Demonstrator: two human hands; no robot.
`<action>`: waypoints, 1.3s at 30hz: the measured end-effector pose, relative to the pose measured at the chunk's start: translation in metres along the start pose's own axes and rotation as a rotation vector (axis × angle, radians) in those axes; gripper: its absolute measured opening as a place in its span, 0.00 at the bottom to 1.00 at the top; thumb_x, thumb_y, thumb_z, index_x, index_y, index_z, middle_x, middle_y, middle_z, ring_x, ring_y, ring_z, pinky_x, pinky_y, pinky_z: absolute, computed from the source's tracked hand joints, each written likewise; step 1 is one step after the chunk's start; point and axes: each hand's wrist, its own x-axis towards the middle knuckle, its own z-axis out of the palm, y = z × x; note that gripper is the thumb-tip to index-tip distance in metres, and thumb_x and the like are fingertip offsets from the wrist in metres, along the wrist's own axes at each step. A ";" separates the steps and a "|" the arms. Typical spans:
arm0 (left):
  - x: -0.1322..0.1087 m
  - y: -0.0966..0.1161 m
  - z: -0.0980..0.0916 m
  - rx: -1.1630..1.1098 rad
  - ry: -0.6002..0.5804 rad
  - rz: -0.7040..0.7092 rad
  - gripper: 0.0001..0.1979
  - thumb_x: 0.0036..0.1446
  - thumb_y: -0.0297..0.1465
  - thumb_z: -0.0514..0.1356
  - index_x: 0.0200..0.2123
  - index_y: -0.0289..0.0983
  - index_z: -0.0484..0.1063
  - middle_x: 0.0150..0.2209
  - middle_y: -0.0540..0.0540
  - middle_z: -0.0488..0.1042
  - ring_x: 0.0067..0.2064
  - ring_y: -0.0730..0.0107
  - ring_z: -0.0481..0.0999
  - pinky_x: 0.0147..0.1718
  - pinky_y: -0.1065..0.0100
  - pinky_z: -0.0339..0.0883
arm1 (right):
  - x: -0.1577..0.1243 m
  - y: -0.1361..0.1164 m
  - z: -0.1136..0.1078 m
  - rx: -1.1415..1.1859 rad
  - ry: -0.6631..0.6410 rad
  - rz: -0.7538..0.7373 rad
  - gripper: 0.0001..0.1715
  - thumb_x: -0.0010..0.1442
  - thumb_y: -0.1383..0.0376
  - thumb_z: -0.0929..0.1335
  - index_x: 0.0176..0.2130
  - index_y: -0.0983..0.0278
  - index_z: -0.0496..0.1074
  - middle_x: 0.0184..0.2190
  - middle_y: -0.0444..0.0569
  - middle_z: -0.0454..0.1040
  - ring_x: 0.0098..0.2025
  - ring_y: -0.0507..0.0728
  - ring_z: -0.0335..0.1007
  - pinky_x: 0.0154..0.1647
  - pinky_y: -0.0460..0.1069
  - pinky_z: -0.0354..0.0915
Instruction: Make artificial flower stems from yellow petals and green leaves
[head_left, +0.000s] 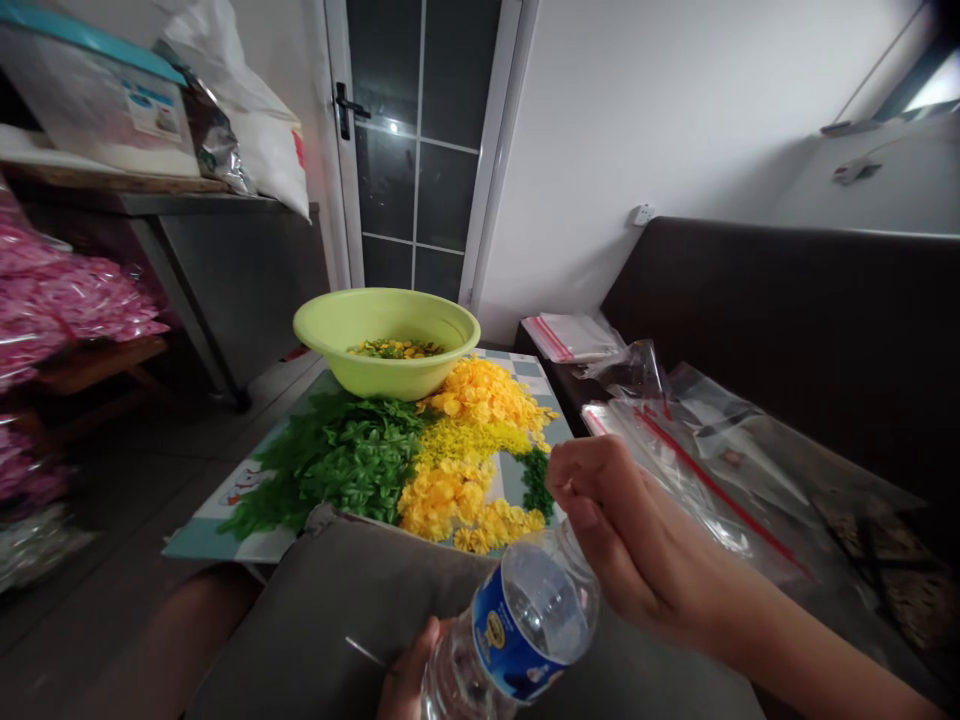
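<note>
A clear plastic bottle [551,600] with a blue label leans to the right over my lap. My left hand [414,672] is wrapped around its lower part, mostly hidden behind it. At the bottle's neck is my right hand [619,530], its fingers curled in a pinch; whatever they hold is hidden or too small to name. Beyond the bottle, a low table [195,535] bears green artificial leaves [352,455], orange-yellow artificial flowers [484,395], lighter yellow flowers [442,495] and a small dark green bunch [536,485].
A lime-green basin [386,375] with green and yellow pieces inside stands at the table's far side. Clear plastic bags [720,480] lie on the dark bench at right. A grey cushion [352,600] covers my lap. Pink wrapped bundles [75,300] stand left.
</note>
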 end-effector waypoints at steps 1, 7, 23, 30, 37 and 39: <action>0.000 -0.001 0.000 -0.008 0.001 0.011 0.10 0.41 0.35 0.70 0.22 0.33 0.78 0.17 0.43 0.77 0.37 0.43 0.80 0.40 0.54 0.72 | 0.000 0.000 0.001 -0.001 0.013 -0.003 0.04 0.65 0.68 0.54 0.40 0.63 0.54 0.22 0.43 0.67 0.20 0.53 0.63 0.20 0.48 0.61; 0.005 -0.007 -0.010 0.014 0.038 -0.011 0.10 0.44 0.35 0.69 0.20 0.35 0.76 0.17 0.44 0.77 0.37 0.47 0.81 0.39 0.57 0.72 | -0.002 0.002 0.005 0.018 0.061 0.007 0.03 0.64 0.70 0.56 0.39 0.63 0.55 0.22 0.44 0.69 0.22 0.53 0.66 0.20 0.48 0.61; 0.009 -0.009 -0.012 -0.002 -0.085 -0.053 0.14 0.46 0.37 0.67 0.31 0.31 0.79 0.20 0.42 0.78 0.28 0.49 0.80 0.32 0.54 0.74 | -0.001 0.003 0.005 0.044 0.120 -0.001 0.04 0.65 0.69 0.56 0.41 0.64 0.56 0.28 0.46 0.70 0.23 0.51 0.66 0.21 0.47 0.61; 0.008 -0.007 -0.014 -0.043 -0.071 -0.082 0.14 0.45 0.35 0.68 0.34 0.32 0.79 0.20 0.42 0.78 0.30 0.47 0.81 0.34 0.52 0.73 | -0.002 0.003 0.004 0.036 0.117 0.015 0.04 0.65 0.68 0.56 0.41 0.65 0.56 0.25 0.45 0.69 0.20 0.50 0.63 0.18 0.46 0.57; 0.006 -0.003 -0.011 0.011 -0.068 -0.064 0.14 0.46 0.37 0.68 0.31 0.31 0.79 0.18 0.43 0.77 0.26 0.51 0.80 0.32 0.55 0.74 | -0.001 0.000 0.002 0.050 0.112 0.021 0.03 0.65 0.69 0.56 0.41 0.65 0.56 0.26 0.45 0.70 0.21 0.50 0.65 0.19 0.46 0.59; 0.006 -0.003 -0.011 0.021 -0.064 -0.058 0.13 0.45 0.37 0.68 0.30 0.32 0.79 0.18 0.42 0.78 0.28 0.49 0.80 0.33 0.54 0.73 | -0.001 0.000 0.002 0.058 0.114 0.025 0.03 0.65 0.69 0.56 0.40 0.64 0.56 0.27 0.46 0.71 0.21 0.50 0.65 0.20 0.46 0.59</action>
